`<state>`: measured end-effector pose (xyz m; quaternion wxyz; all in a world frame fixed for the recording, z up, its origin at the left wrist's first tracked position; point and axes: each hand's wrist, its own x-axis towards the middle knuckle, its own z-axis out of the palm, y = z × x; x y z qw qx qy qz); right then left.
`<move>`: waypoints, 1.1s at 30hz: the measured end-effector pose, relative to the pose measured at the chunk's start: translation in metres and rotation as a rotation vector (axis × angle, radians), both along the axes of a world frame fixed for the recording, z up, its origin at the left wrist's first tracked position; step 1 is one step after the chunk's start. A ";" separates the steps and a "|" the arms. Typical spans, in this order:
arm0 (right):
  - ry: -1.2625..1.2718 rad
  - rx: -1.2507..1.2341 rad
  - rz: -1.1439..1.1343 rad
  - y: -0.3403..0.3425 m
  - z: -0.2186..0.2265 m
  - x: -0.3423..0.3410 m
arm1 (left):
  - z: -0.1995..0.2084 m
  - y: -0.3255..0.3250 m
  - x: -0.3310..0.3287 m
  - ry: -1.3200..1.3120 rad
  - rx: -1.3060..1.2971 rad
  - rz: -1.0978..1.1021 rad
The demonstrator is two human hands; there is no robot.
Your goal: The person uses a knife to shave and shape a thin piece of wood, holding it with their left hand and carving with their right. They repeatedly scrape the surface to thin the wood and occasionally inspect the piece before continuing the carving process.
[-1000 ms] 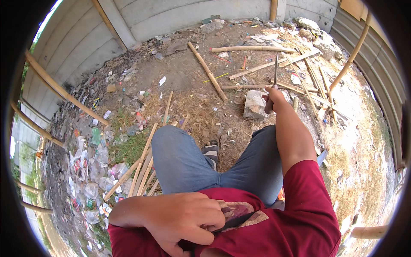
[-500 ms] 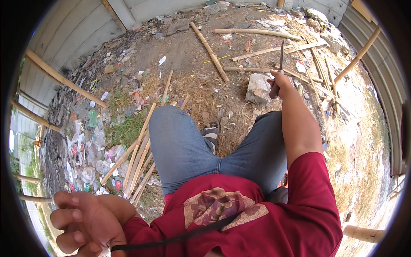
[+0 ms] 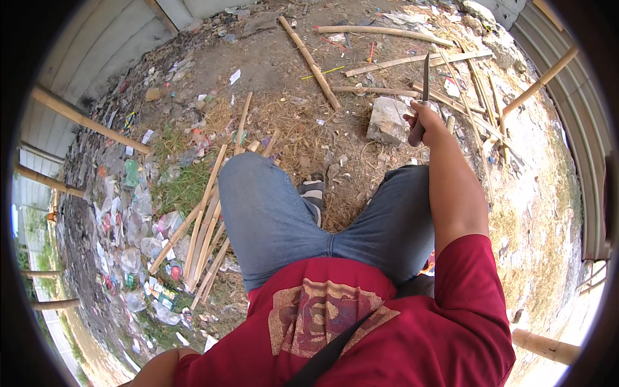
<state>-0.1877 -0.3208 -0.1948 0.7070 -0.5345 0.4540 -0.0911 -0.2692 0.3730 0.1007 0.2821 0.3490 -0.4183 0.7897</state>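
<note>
My right hand [image 3: 425, 122] is wrapped round the dark handle of a long knife [image 3: 426, 80], held out past my right knee. The blade points away from me, nearly straight up the picture. Just left of that hand, a pale stone block [image 3: 387, 120] sits on the ground. Of my left arm only a bent part [image 3: 161, 369] shows at the lower left edge; the left hand is out of the picture. Split bamboo strips [image 3: 207, 219] lie in a loose bundle beside my left leg, some with ends hidden behind the knee.
More bamboo pieces [image 3: 387, 30] lie scattered ahead and to the right. Plastic litter [image 3: 132, 258] and grass patches cover the left ground. Bamboo poles [image 3: 90, 119] lean at the left, and one pole [image 3: 540, 80] slants at the right. A concrete wall [image 3: 106, 48] and corrugated sheeting [image 3: 567, 116] border the place.
My left hand has dropped out of the picture at the lower left. The dark strap it was at now lies across my shirt. My right hand still grips the knife.
</note>
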 end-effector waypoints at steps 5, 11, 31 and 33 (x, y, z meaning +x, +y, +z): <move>0.014 0.068 -0.059 0.003 0.006 0.007 | -0.047 0.033 0.015 0.268 0.109 0.118; 0.421 -0.412 0.117 -0.054 0.010 -0.033 | -0.117 -0.067 0.077 0.493 0.355 0.143; 1.072 -0.976 0.204 -0.245 -0.005 -0.118 | -0.205 -0.150 0.206 1.290 0.833 0.134; 1.071 -0.980 0.171 -0.269 -0.010 -0.107 | -0.205 -0.146 0.211 1.291 0.823 0.212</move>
